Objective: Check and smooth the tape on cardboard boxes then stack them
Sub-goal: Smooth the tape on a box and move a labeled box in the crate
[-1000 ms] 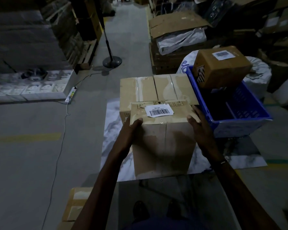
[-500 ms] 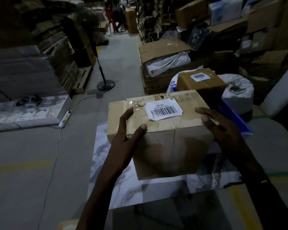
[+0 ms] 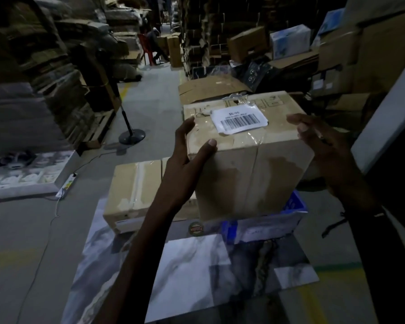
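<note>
Both hands grip a box [image 3: 248, 146] in the air, left hand [image 3: 187, 157] wrapping its 9 o'clock corner, right hand [image 3: 323, 146] flat at 3 o'clock, above a taped box [image 3: 136, 188] and blue crate [image 3: 295, 204] beyond.

A brown cardboard box [image 3: 248, 150] sits between the left hand [image 3: 187, 160] and right hand [image 3: 323, 146], raised and tilted, its white barcode label [image 3: 239, 119] on top under wrinkled clear tape; a flatter taped box [image 3: 136, 190] lies below, just left of the left hand
</note>
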The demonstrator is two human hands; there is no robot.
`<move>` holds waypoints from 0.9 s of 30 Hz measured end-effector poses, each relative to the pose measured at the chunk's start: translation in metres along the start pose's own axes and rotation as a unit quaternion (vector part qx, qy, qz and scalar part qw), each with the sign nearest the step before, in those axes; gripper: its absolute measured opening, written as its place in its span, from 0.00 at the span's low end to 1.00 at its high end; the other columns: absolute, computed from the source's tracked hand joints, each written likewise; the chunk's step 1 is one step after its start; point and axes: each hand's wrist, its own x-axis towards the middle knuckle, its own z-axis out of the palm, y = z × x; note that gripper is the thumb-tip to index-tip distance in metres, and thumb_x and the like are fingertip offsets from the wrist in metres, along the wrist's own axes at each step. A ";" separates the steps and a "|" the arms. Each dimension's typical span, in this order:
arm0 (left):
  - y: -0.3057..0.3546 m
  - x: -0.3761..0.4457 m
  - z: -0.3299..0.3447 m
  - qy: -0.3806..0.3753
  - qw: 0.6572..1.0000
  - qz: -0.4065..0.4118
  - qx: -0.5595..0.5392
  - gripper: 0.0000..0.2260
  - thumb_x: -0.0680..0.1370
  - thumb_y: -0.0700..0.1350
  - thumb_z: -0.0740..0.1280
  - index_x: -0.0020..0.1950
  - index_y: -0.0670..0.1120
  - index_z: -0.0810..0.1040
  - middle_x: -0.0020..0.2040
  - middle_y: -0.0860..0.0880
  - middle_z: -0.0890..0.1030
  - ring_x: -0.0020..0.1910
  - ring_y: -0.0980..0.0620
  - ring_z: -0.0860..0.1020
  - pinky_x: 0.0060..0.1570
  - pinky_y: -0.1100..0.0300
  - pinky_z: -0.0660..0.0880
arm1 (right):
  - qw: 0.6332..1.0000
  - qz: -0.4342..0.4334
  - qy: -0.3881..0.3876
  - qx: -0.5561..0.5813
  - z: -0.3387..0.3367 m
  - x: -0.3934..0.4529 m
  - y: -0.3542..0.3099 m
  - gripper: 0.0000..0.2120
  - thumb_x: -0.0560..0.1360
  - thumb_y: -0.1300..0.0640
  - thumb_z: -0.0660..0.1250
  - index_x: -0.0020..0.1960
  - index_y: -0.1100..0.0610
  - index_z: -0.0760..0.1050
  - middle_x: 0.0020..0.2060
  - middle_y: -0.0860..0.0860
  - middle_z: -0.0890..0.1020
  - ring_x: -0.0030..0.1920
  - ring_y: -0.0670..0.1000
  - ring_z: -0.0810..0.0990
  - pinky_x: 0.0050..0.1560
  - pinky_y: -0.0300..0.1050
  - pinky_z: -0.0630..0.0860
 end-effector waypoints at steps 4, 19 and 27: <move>-0.009 0.035 0.039 -0.004 1.000 0.006 -0.004 0.28 0.81 0.59 0.66 0.78 0.64 0.58 0.62 0.72 0.69 0.56 0.68 0.73 0.58 0.60 0.72 | 1.000 0.016 0.000 -0.018 -0.027 0.031 0.031 0.13 0.84 0.53 0.61 0.65 0.53 0.78 0.54 0.24 0.79 0.57 0.30 0.77 0.53 0.30 0.76; -0.114 0.121 0.130 -0.057 0.997 -0.037 -0.022 0.30 0.76 0.63 0.68 0.75 0.69 0.58 0.77 0.51 0.68 0.62 0.53 0.77 0.63 0.50 0.78 | 0.993 0.114 -0.002 -0.044 -0.054 0.079 0.185 0.15 0.84 0.50 0.62 0.68 0.48 0.77 0.59 0.24 0.76 0.61 0.29 0.75 0.57 0.50 0.80; -0.169 0.137 0.156 -0.038 0.995 -0.092 -0.004 0.30 0.79 0.54 0.70 0.76 0.63 0.57 0.74 0.54 0.68 0.66 0.50 0.72 0.66 0.50 0.73 | 0.990 0.131 -0.024 0.052 -0.044 0.086 0.267 0.13 0.84 0.60 0.62 0.66 0.55 0.77 0.62 0.39 0.82 0.64 0.47 0.79 0.61 0.44 0.79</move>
